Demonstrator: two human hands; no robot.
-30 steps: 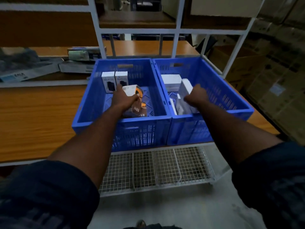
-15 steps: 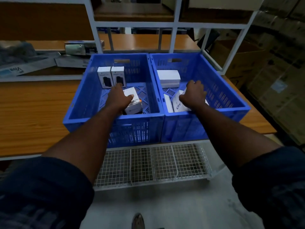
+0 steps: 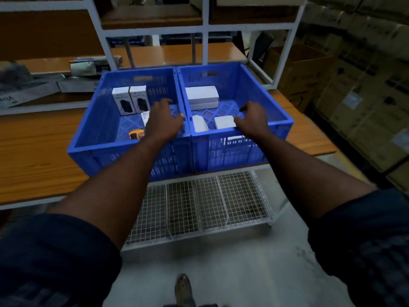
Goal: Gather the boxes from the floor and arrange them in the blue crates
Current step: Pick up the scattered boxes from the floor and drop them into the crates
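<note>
Two blue crates stand side by side on a wooden table: the left crate (image 3: 88, 138) and the right crate (image 3: 281, 116). The left crate holds two upright white boxes (image 3: 130, 99) at its back and a white-and-orange box (image 3: 138, 134) lying on its floor, partly hidden by my arm. In the right crate a large white box (image 3: 201, 97) lies at the back and two small white boxes (image 3: 212, 123) sit near the front. My left hand (image 3: 164, 120) hovers over the left crate with fingers spread, holding nothing. My right hand (image 3: 252, 119) hovers over the right crate, fingers loose, empty.
A white wire-mesh shelf (image 3: 199, 207) sits below the table edge over the grey floor. White shelf uprights (image 3: 205, 41) rise behind the crates. Flat packages (image 3: 33, 89) lie at the table's back left. Stacked cardboard cartons (image 3: 365, 96) fill the right side. My shoe (image 3: 183, 289) shows at the bottom.
Both hands let go of their boxes and lifted up out of the crates. The white-and-orange box now lies in the left crate, the small white boxes in the right one.
</note>
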